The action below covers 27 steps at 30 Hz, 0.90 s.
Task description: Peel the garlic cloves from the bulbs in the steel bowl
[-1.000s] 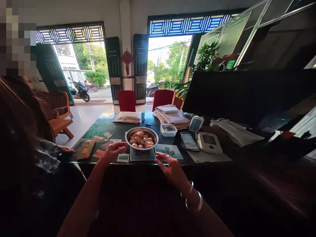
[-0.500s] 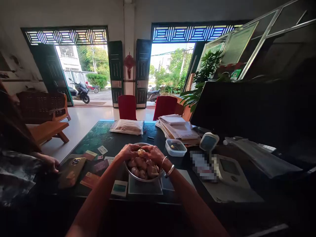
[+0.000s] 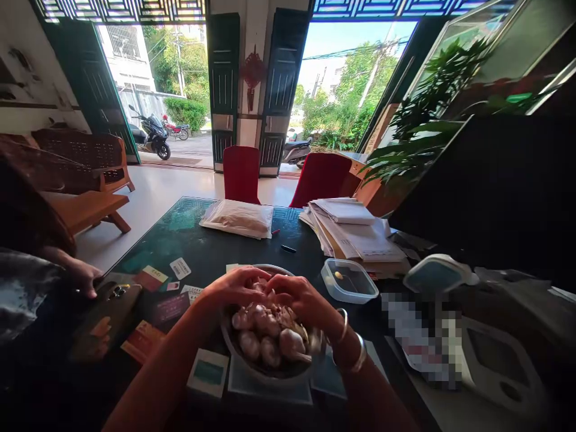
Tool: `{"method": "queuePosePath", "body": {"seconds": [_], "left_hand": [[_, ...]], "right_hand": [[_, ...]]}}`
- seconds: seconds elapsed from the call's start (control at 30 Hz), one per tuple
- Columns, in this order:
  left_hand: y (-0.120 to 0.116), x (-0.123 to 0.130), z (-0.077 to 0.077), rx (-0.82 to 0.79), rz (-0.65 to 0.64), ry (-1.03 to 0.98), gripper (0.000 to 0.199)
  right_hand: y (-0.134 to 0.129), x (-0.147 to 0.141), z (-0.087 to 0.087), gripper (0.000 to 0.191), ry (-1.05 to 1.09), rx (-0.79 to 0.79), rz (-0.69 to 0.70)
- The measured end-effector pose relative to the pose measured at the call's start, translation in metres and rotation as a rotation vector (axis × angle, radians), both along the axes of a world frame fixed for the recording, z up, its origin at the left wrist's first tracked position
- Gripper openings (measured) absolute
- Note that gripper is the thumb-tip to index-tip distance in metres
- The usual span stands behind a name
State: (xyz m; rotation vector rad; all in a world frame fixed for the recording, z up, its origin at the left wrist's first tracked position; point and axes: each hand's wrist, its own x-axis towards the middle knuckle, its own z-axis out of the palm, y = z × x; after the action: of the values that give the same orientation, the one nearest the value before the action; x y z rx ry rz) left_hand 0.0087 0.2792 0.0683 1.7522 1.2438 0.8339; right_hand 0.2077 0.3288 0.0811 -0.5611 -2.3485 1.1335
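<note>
A round metal bowl (image 3: 272, 379) full of whole garlic bulbs (image 3: 265, 324) stands on the dark desk in front of me. Over its far half, my left hand (image 3: 238, 284) and my right hand (image 3: 294, 295) meet with fingers bent around a garlic bulb (image 3: 260, 282). Much of that bulb is hidden by my fingers. Two silvery bangles (image 3: 355, 354) circle my right wrist. Just right of the bowl, a clear plastic tub (image 3: 351, 290) contains one small pale piece that looks like a peeled clove.
A plastic-wrapped packet (image 3: 238, 217) and a stack of papers (image 3: 355, 231) lie at the far side. Cards (image 3: 146, 341) and a phone (image 3: 112, 312) are at left, near another person's hand (image 3: 81, 273). A monitor (image 3: 504, 192) and a pale device (image 3: 499, 360) occupy the right.
The view has tipped downward and closer, so the bowl and desk look larger. Both hands are still together over the bowl's far half, their fingers slightly shifted around the garlic.
</note>
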Motion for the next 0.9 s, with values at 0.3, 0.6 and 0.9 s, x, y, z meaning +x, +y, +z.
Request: {"method": "queuePosePath", "body": {"seconds": [0.3, 0.6, 0.9], "left_hand": [[0.001, 0.003, -0.012, -0.186, -0.075, -0.329, 0.051], [0.004, 0.004, -0.015, -0.211, -0.057, -0.332, 0.053], [0.007, 0.007, -0.018, -0.141, -0.001, -0.312, 0.046]], "right_hand": [[-0.009, 0.004, -0.017, 0.011, -0.014, 0.152, -0.184], [-0.020, 0.002, -0.028, 0.016, -0.092, 0.477, -0.233], [-0.020, -0.002, -0.031, 0.017, 0.063, 0.339, -0.315]]}}
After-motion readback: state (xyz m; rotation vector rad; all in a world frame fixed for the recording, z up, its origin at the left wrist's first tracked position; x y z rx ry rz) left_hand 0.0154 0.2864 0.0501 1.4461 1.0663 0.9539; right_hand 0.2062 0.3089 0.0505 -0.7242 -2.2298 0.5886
